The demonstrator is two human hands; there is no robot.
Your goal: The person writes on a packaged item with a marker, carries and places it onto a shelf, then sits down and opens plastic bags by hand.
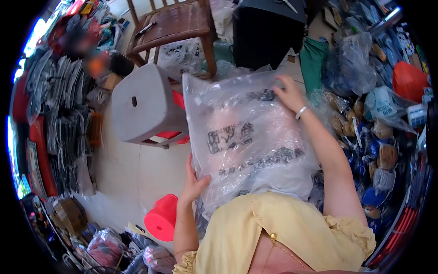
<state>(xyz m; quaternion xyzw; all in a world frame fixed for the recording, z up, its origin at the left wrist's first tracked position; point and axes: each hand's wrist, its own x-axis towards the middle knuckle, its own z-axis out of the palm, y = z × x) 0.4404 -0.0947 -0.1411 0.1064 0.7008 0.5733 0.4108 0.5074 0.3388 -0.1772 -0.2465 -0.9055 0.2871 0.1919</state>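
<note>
A large clear plastic bag (269, 123) with black printing lies across my lap; pale pinkish contents show through it. My right hand (290, 95) rests on the bag's far right part, fingers stretched over the plastic, with a light bracelet at the wrist. At the near left edge of the bag, my left hand (196, 182) is spread, thumb apart from the fingers, touching the plastic. Below the bag, white material (285, 180) covers my lap.
A grey plastic stool (137, 102) stands left of the bag, near a wooden chair (175, 29). A red stool (160, 218) is on the floor at lower left. Stacks of dark packaged goods (59, 100) line the left; bagged goods (356, 109) crowd the right. A black box (269, 36) stands ahead.
</note>
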